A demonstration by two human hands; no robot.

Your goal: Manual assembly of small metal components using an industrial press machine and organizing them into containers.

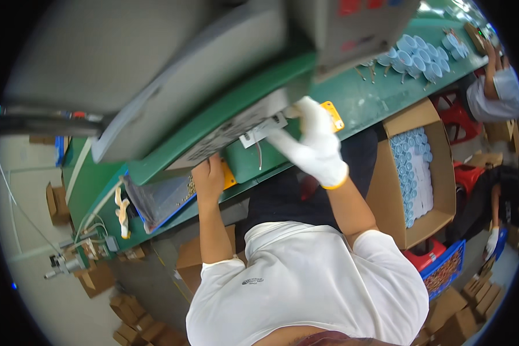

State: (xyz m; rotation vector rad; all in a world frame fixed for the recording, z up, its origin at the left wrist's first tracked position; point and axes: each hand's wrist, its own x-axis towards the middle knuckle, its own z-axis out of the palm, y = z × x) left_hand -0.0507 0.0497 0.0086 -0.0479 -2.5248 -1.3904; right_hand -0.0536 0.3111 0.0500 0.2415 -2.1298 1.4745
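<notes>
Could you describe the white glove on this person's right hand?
The white glove covers the right hand to the wrist, ending in a yellow-edged cuff. It looks like soft fabric. Its thumb stands apart from the fingers, which point up toward the green-edged machine; blur hides whether the fingertips touch anything.

Small flat white piece (254, 136) with dark markings, slanting up toward the right, its right part close by the thumb of the gloved right hand (318, 145), thin reddish wire (260, 155) trailing below, against the green table (241, 164)
</notes>
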